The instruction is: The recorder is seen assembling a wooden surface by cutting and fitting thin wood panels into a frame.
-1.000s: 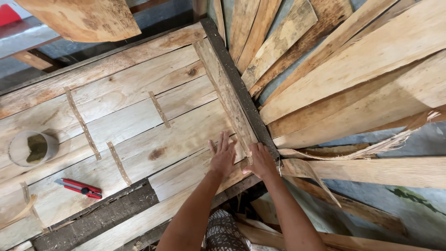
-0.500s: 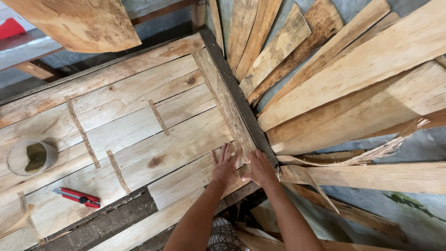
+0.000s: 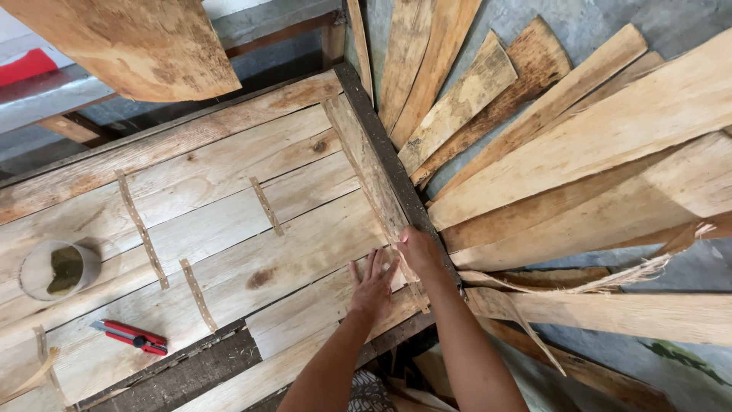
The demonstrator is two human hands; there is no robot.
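A pale wooden panel of joined boards lies flat in front of me, with thin strips across its seams. Along its right side a narrow board stands on edge against a dark frame rail. My left hand rests flat, fingers spread, on the panel beside that board's near end. My right hand curls over the top of the narrow board's near end and grips it.
A red utility knife lies on the panel at lower left. A round container with dark contents stands at the left edge. Several rough planks fan out on the grey floor to the right. A big plank leans at top left.
Both hands stay at the near end of the narrow board. The left hand's fingers have shifted slightly on the panel. The view has tilted a little.
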